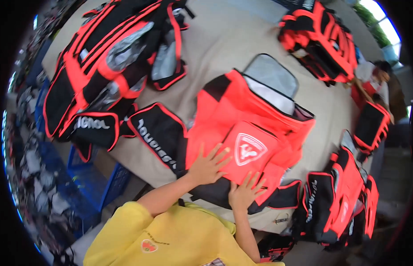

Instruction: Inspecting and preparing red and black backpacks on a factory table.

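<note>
A bright red and black backpack [215, 117] lies in front of me, its silver-lined top flap [273, 73] folded open at the far end. My left hand [209, 165] rests flat, fingers spread, on the lower left of its front panel. Lower on the right, my right hand [245, 194] also lies on the fabric with spread fingers. Neither hand grips anything. Between and beyond them is the front pocket [250, 148] with a white shield print. A black side panel [155, 131] with red edging and white lettering sticks out to the left.
A pile of black and red bag pieces [100, 66] covers the table's left. More bags lie at the far right [319, 42] and near right [341, 195]. Another person [370, 82] handles a black and red bag [373, 126]. Blue crates [93, 186] stand below the left edge.
</note>
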`<state>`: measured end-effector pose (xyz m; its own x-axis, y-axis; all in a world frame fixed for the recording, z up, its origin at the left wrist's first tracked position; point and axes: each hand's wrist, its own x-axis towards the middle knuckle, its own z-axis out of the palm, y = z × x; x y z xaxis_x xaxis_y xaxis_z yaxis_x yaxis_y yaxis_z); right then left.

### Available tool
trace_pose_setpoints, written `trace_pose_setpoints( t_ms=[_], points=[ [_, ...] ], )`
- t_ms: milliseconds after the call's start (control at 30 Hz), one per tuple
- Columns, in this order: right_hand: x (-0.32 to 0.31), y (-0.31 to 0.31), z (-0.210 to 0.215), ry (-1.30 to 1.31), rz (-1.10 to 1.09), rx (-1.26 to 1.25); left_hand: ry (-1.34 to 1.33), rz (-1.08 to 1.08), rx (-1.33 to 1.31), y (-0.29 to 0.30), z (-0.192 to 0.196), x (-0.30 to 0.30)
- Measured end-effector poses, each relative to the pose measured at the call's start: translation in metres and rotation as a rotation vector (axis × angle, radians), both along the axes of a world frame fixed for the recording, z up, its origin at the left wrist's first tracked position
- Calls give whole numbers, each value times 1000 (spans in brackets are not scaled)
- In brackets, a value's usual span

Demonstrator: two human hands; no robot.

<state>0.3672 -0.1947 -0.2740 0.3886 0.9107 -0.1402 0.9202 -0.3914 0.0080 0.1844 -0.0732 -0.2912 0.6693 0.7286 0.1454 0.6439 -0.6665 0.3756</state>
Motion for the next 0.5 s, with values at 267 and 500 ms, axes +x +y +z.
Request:
trace_pose_setpoints(
  t_ms=[267,500],
  points=[
    [2,0,-21,-70,57,8,105,-3,-27,3,-11,1],
    [8,-11,-8,-131,32,71,-33,-6,43,-5,-1,2]
  ],
)
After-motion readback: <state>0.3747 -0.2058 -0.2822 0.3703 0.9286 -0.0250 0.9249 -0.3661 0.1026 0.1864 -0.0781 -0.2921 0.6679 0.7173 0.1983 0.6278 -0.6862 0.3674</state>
